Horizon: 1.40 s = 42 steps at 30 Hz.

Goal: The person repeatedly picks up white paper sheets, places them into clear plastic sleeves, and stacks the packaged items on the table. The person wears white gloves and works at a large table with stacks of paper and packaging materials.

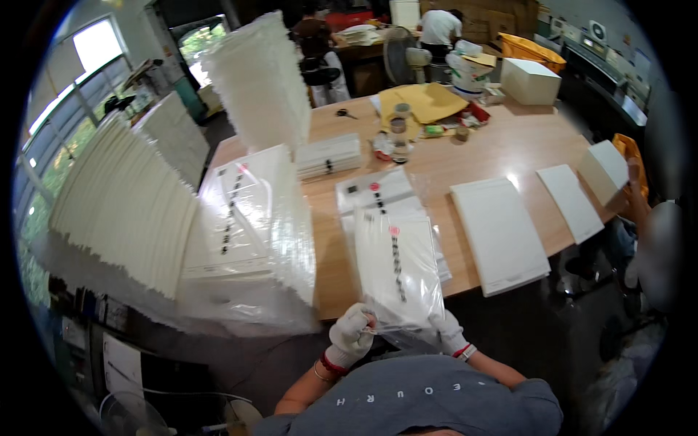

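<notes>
Both my hands wear white knitted gloves with red cuffs. A clear plastic bag [398, 272] with a flat white pack inside, printed with a red mark and black characters, lies tilted between them at the table's near edge. My left hand [352, 336] pinches the bag's near left corner, fingers closed. At the near right corner, my right hand [448, 333] grips the bag, its fingers partly hidden by the plastic. Beneath the far end of this bag lie more printed white sheets in plastic [376, 187]. To the right rests a thick white paper stack [500, 236].
Tall piles of plastic-wrapped white packs [120, 211] stand on the left, beside a flat printed pile [236, 211]. Toward the back are scissors [346, 114], yellow envelopes [425, 102] and a glass jar [399, 138]. A person's hand [634, 182] is beside a white block [603, 172] at right.
</notes>
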Each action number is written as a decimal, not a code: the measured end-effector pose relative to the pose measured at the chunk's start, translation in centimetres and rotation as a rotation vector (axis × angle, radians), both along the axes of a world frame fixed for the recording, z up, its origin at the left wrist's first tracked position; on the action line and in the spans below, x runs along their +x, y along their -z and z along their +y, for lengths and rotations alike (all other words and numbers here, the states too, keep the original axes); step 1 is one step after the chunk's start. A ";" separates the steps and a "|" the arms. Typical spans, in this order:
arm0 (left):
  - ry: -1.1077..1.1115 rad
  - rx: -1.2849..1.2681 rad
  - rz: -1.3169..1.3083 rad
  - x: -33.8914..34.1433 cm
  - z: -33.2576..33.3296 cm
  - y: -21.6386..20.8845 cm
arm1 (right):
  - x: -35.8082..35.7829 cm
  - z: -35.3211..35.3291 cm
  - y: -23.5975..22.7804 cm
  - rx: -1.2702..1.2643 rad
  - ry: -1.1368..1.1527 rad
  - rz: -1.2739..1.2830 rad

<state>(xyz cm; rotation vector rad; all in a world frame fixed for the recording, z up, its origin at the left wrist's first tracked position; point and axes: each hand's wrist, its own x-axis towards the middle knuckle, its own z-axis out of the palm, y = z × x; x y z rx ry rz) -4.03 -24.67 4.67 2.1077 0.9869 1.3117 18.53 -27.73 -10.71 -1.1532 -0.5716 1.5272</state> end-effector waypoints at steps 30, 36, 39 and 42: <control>-0.111 0.095 0.607 6.1 8.8 17.4 | 0.3 -1.1 -3.3 -0.279 -0.358 -0.290; -0.014 0.070 0.851 6.6 13.2 23.2 | 2.5 -2.2 -1.4 -0.276 -0.183 -0.208; 0.096 -0.471 0.629 5.9 14.0 16.3 | 1.9 -1.2 -2.3 -0.236 -0.211 -0.141; 0.046 -0.860 0.267 5.2 15.4 17.3 | 1.7 2.1 -0.6 -0.243 -0.277 -0.080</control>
